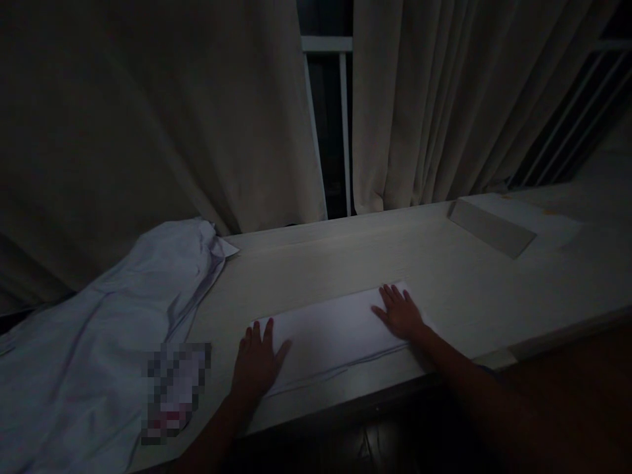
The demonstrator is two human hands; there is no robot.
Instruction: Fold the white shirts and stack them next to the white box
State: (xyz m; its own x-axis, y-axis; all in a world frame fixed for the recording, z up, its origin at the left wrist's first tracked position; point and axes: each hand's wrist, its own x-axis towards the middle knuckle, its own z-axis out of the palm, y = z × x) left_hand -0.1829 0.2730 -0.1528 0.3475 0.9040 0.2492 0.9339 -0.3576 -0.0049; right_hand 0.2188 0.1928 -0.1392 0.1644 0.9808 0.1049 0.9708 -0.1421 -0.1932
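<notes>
A white folded cloth [330, 332] lies flat as a long rectangle near the front edge of the pale table [316, 263]. Its near side shows several stacked layers. My left hand [257, 362] rests flat on the left end, fingers spread and thumb pointing inward. On the right end my right hand [399, 313] presses down, also open with the fingers apart. Neither hand grips the fabric. To the left, a large rumpled heap of white cloth [113, 303] covers the table's end.
A blurred-out, pixelated item [176, 393] sits between the heap and my left arm. Toward the back right lie a flat grey-beige board [491, 227] and pale sheets [538, 220]. Long beige curtains [415, 99] hang behind the table, with a white railing [326, 44] in the gap.
</notes>
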